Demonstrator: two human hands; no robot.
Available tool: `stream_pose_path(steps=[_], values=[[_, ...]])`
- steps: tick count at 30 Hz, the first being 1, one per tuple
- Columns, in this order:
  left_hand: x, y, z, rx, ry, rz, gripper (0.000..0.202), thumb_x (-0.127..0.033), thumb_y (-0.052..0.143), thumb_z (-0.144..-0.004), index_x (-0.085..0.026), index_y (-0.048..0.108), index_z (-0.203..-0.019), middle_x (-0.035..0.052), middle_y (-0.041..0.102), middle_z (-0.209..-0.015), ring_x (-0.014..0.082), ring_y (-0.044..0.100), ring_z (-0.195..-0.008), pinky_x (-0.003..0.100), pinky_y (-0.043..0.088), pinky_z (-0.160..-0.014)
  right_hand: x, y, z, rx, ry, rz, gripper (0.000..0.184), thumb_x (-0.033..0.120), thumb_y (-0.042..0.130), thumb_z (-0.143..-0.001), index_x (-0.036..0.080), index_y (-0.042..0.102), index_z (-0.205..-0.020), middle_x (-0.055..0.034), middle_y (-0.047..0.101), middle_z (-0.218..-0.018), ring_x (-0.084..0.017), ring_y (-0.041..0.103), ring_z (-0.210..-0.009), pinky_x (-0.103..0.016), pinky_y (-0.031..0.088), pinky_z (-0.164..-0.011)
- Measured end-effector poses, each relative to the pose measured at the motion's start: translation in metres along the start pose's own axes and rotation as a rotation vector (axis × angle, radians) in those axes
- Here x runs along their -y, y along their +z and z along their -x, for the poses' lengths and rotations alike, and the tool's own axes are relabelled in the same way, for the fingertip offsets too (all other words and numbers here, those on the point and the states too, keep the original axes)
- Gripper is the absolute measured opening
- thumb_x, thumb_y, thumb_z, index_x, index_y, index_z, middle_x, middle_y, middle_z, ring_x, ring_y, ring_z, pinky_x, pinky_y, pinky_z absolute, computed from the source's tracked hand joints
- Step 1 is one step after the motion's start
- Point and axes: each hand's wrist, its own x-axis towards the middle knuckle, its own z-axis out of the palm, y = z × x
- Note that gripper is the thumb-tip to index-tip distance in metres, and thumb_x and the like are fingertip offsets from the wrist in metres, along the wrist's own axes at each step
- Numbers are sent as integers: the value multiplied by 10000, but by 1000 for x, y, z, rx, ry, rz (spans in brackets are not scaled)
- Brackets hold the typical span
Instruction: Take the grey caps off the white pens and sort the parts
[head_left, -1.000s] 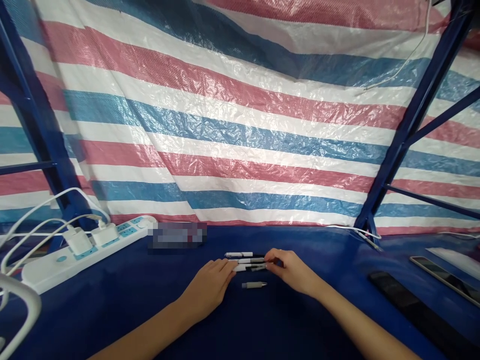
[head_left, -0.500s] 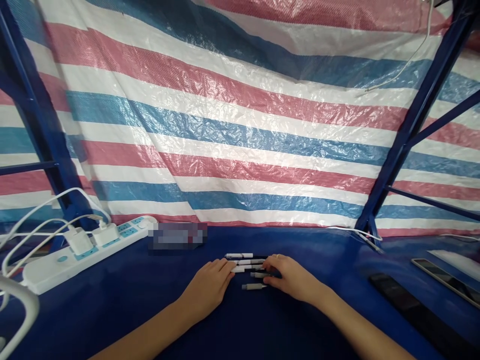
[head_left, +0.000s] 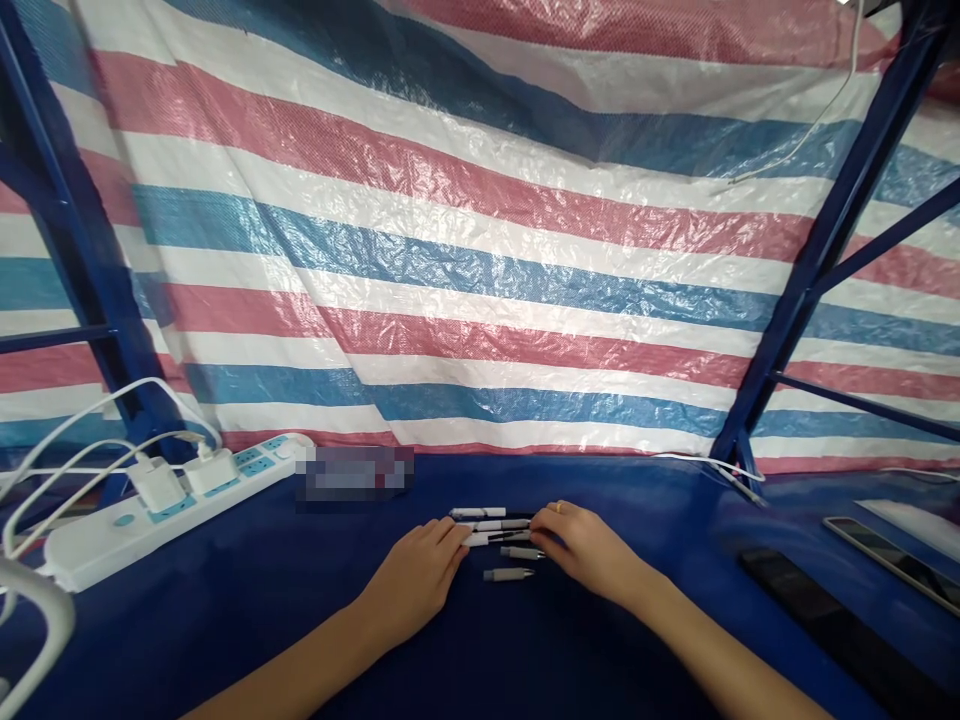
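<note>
White pens (head_left: 489, 525) lie left to right between my left hand (head_left: 426, 570) and right hand (head_left: 581, 545), which touch their ends; I can't tell from here if either grips. The farther short grey pen piece (head_left: 520, 552) sits just left of my right hand, the nearer one, lying left to right, thin tip pointing right

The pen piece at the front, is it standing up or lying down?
Lying down: the pen piece stretches sideways along the blue table, apart from the left hand and right hand.
</note>
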Motion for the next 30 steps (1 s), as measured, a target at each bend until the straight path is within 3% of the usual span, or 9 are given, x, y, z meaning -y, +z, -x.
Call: stream_pose_path(steps=[15, 19, 22, 26, 30], values=[[-2, -3, -1, 18, 63, 70, 223, -226, 380, -985, -232, 559, -1119, 31, 626, -1047, 199, 598, -900, 336, 472, -793, 9, 9, 1, 1, -49, -8, 169, 281, 476, -973, 212, 629, -946, -25, 648, -871, -176, 610, -820, -287, 471, -763], [-1, -6, -1, 12, 34, 89, 242, -242, 367, -988, -231, 563, -1129, 36, 624, -1045, 205, 594, -895, 344, 465, -785, 7, 2, 0, -78, 34, 2, 210, 352, 536, -947, 207, 589, -1090, -51, 648, -995, -216, 587, -960, -349, 438, -887], [2, -13, -5, -1, -21, 106, 266, -255, 332, -1001, -220, 553, -1146, 40, 614, -1041, 196, 593, -918, 332, 467, -791, -4, -7, -1, -126, 138, 17, 214, 320, 439, -985, 171, 576, -1056, -79, 638, -960, -230, 589, -924, -365, 444, -826], [6, -28, -20, 33, -77, 116, 265, -271, 326, -1009, -225, 560, -1124, 30, 606, -1034, 177, 587, -951, 315, 469, -822, -15, -13, 0, -16, 126, -11, 171, 281, 482, -956, 201, 606, -869, -21, 633, -820, -180, 602, -761, -292, 438, -697], [9, -31, -49, 123, -76, 90, 215, -264, 403, -987, -223, 604, -1050, 26, 613, -989, 183, 579, -944, 345, 469, -840, -11, -9, 5, 96, 69, -43, 83, 295, 594, -889, 227, 637, -908, 2, 654, -861, -168, 617, -773, -259, 423, -675]])
